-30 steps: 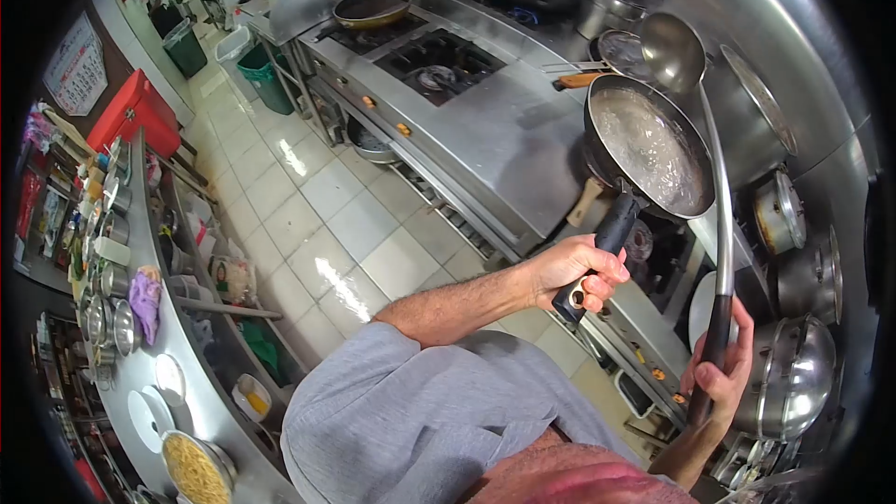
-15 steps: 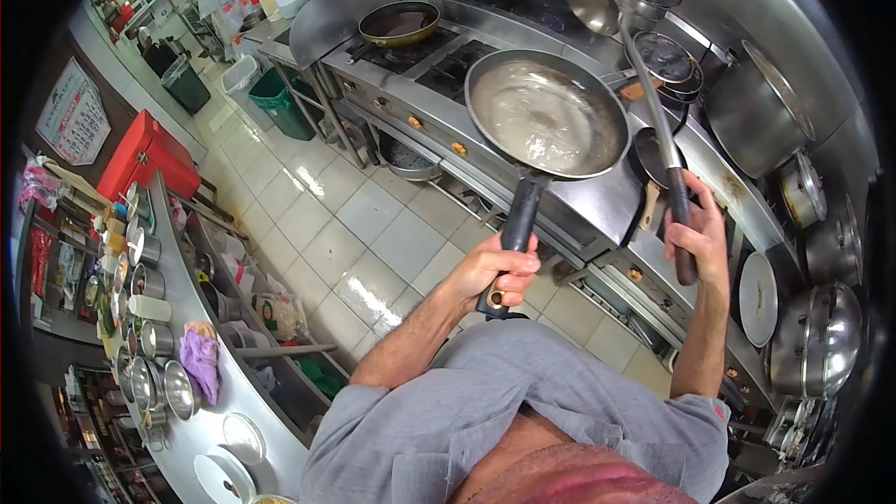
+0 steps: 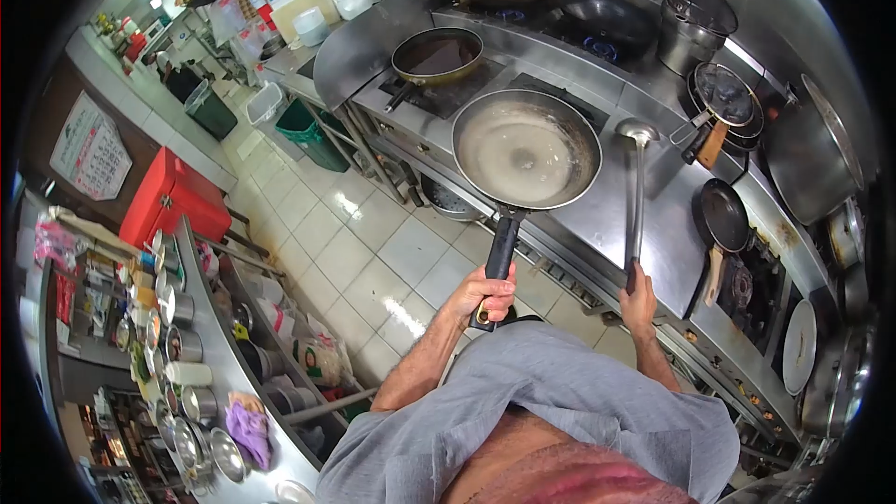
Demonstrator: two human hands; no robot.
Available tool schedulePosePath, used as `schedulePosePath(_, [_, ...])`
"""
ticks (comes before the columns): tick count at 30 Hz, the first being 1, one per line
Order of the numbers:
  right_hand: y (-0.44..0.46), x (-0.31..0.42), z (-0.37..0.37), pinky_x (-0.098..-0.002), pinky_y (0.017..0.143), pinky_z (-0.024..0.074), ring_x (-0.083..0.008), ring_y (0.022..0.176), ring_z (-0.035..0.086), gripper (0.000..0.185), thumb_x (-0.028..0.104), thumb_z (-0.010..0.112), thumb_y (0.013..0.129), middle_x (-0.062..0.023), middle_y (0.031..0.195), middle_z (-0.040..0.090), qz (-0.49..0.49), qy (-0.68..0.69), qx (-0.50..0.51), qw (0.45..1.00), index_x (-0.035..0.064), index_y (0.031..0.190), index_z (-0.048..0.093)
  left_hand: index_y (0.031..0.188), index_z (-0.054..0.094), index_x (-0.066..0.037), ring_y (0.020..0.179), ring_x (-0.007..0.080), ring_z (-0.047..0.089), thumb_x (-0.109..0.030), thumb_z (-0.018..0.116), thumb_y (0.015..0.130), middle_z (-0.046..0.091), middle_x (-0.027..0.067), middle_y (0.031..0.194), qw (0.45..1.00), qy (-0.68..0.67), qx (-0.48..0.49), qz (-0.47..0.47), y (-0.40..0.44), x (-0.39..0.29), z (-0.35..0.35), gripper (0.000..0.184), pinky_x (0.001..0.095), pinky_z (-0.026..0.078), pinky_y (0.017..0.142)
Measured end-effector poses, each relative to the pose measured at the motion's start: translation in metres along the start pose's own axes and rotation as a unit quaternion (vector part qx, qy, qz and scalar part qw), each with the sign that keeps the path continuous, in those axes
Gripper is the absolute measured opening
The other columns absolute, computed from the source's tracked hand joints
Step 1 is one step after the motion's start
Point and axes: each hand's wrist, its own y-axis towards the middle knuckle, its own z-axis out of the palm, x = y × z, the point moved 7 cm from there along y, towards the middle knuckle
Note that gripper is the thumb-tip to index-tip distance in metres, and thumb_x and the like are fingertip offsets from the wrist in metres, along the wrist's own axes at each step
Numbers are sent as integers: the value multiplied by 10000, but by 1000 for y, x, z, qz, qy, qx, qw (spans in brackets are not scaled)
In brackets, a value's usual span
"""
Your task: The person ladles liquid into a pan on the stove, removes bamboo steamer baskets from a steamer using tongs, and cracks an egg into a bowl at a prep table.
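Observation:
My left hand [image 3: 482,296] is wrapped round the black handle of a frying pan [image 3: 583,163], which I hold out over the front of the range. A cloudy, pale liquid [image 3: 523,161] covers the pan's bottom. On the right, my right hand [image 3: 639,303] grips the dark end of a long ladle [image 3: 638,189]. Its bowl points away from me, low over the steel worktop [image 3: 674,215]; whether it touches the steel I cannot tell. Further right lies a small black pan [image 3: 722,219] with a wooden handle.
Another frying pan [image 3: 439,56] with dark liquid sits on a burner at the back left. A wok [image 3: 607,23] stands over a blue flame behind. Strainers [image 3: 723,98] and a large pot [image 3: 810,154] line the right. Behind my left side are a red box [image 3: 175,201] and a counter with bowls.
My right hand has brought the ladle down from its raised position to the worktop. The pan stays in my left hand, and its liquid looks calmer. My view has shifted.

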Motion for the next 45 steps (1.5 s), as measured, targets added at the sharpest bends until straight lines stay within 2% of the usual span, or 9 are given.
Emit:
schedulePosePath(10, [20, -12, 15, -429, 753, 427, -321, 874, 512, 584, 152, 652, 766, -159, 964, 462, 143, -156, 28, 977, 143, 1281, 377, 946, 447, -101, 422, 55, 373, 25, 576, 762, 419, -5, 651, 995, 19, 80, -61, 94, -78, -79, 257, 242, 333, 350])
schedulePosePath(16, [16, 44, 11, -361, 829, 397, -310, 1006, 461, 543, 167, 649, 775, -172, 1070, 437, 169, -244, -121, 947, 112, 1254, 399, 963, 477, -127, 434, 55, 369, 11, 579, 771, 448, -8, 680, 986, 2, 115, -118, 141, -118, -118, 257, 237, 336, 365])
schedulePosePath(20, [18, 102, 42, -341, 783, 415, -239, 848, 476, 454, 136, 646, 782, -144, 987, 461, 198, -10, -218, 956, 31, 1185, 465, 938, 479, -127, 435, 53, 378, 4, 580, 772, 458, -15, 687, 976, 5, 138, -171, 162, -140, -140, 234, 229, 332, 378])
schedulePosePath(24, [39, 148, 131, -258, 649, 424, -108, 765, 461, 362, 141, 639, 798, -40, 932, 480, 178, 175, -157, 956, 20, 1116, 517, 982, 492, -136, 429, 53, 378, 8, 573, 772, 443, -23, 667, 966, 32, 152, -204, 172, -155, -157, 267, 227, 333, 374])
schedulePosePath(33, [118, 267, 202, -257, 643, 444, -107, 768, 535, 355, 296, 556, 872, -35, 898, 572, 267, 438, 16, 858, 27, 1101, 525, 926, 448, -116, 457, 74, 454, -97, 635, 787, 472, 0, 666, 959, 82, 154, -221, 168, -170, -164, 234, 258, 397, 407])
schedulePosePath(38, [122, 281, 223, -311, 686, 450, -132, 760, 532, 419, 422, 489, 887, -14, 811, 529, 330, 623, 97, 703, 89, 1141, 466, 932, 488, -75, 517, 112, 517, -363, 552, 871, 507, 19, 700, 936, 254, 158, -184, 175, -169, -172, 301, 253, 431, 450])
schedulePosePath(40, [121, 284, 231, -328, 709, 444, -139, 774, 528, 441, 435, 497, 878, -12, 806, 520, 350, 638, 110, 677, 102, 1162, 445, 922, 522, -62, 520, 106, 501, -450, 463, 895, 507, 19, 702, 853, 506, 125, 33, 186, -193, -177, 393, 251, 436, 463])
schedulePosePath(43, [119, 289, 239, -355, 755, 415, -159, 828, 514, 489, 445, 533, 852, -15, 852, 515, 358, 668, 121, 641, 115, 1190, 407, 899, 546, -32, 515, 107, 479, -492, 438, 890, 513, 14, 649, 865, 495, 33, -80, 170, -226, -215, 474, 265, 439, 482])
schedulePosePath(45, [123, 294, 237, -370, 772, 398, -169, 869, 514, 489, 406, 561, 843, -22, 924, 533, 338, 703, 127, 613, 124, 1203, 389, 889, 559, -41, 482, 105, 442, -502, 411, 897, 500, 8, 649, 871, 482, -79, -42, 157, -254, -273, 484, 262, 425, 478])
